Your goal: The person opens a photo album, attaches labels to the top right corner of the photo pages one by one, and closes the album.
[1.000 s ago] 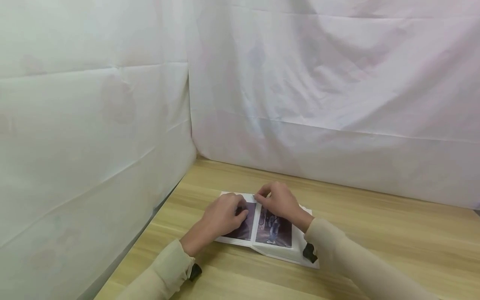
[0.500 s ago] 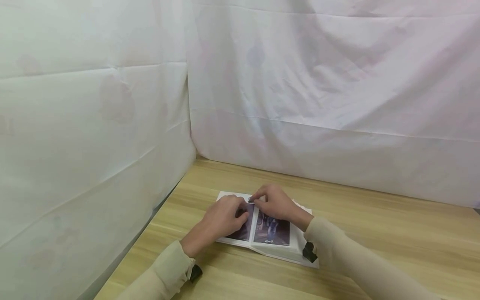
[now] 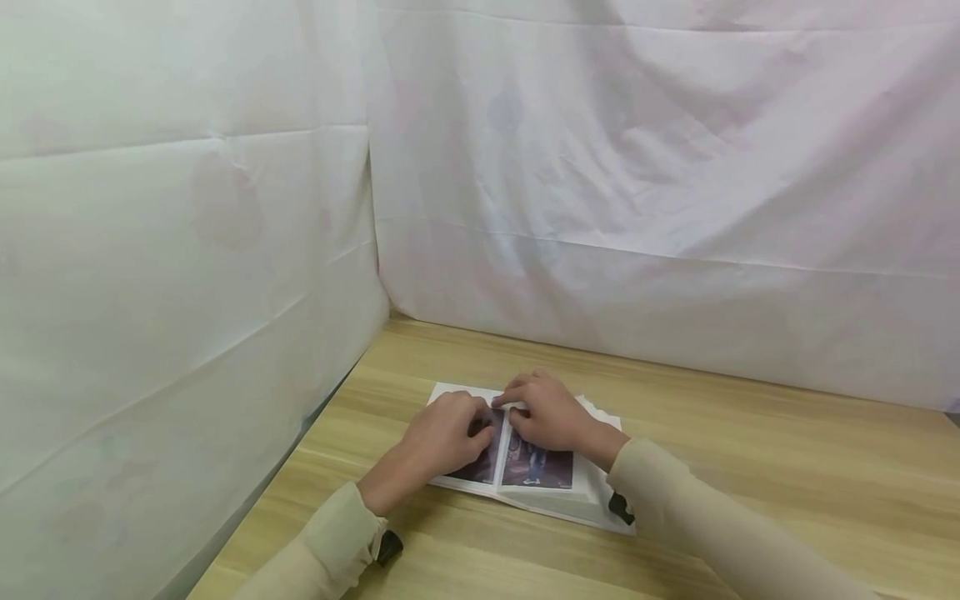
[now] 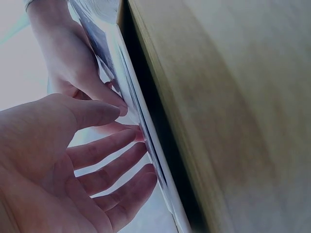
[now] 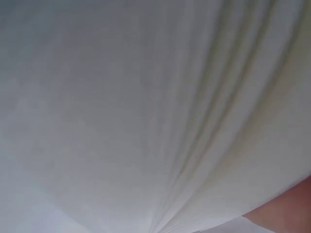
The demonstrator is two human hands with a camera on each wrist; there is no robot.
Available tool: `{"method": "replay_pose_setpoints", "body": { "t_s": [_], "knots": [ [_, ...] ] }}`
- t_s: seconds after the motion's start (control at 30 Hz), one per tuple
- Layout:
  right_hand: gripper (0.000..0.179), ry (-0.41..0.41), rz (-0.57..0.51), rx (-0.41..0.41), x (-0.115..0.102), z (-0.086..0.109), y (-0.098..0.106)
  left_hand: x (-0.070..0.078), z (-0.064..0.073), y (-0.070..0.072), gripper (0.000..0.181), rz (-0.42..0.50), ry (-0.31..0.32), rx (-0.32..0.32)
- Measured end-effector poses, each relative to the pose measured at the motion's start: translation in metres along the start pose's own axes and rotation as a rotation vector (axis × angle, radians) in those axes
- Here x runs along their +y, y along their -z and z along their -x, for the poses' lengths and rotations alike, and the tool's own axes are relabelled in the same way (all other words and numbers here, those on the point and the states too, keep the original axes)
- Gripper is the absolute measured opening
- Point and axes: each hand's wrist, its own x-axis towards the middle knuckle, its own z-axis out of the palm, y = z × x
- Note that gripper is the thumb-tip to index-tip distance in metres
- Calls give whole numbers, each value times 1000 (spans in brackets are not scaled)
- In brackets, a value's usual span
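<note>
A photo album (image 3: 536, 497) lies spread on the table, with a dark photo (image 3: 474, 468) on its left page and another photo (image 3: 534, 471) on its right page. My left hand (image 3: 450, 429) rests on the left page. In the left wrist view that left hand (image 4: 73, 165) has loosely bent fingers, tips touching the page, nothing gripped. My right hand (image 3: 546, 412) reaches across the right page, its index finger stretched to the top of the fold and its thumb lower down. White album pages (image 5: 233, 121) fill the right wrist view, which hides the right fingertips.
The wooden table (image 3: 720, 467) runs to the right and in front of the album. A white cloth (image 3: 660, 167) hangs behind, and another cloth (image 3: 165, 292) hangs along the left table edge.
My right hand has slid a little left along the top of the album, over the fold, and its index finger has straightened. The left hand has stayed in place.
</note>
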Motion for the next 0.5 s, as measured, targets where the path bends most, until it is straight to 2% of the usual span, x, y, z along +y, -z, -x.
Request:
{"method": "replay_pose_setpoints", "body": {
  "t_s": [0.27,0.5],
  "knots": [
    [44,11,-42,37,4,3,-1,-5,-2,-2,9,-41,1,1],
    [61,-91,-211,54,7,16,13,-8,-7,-2,10,-43,1,3]
  ]
}}
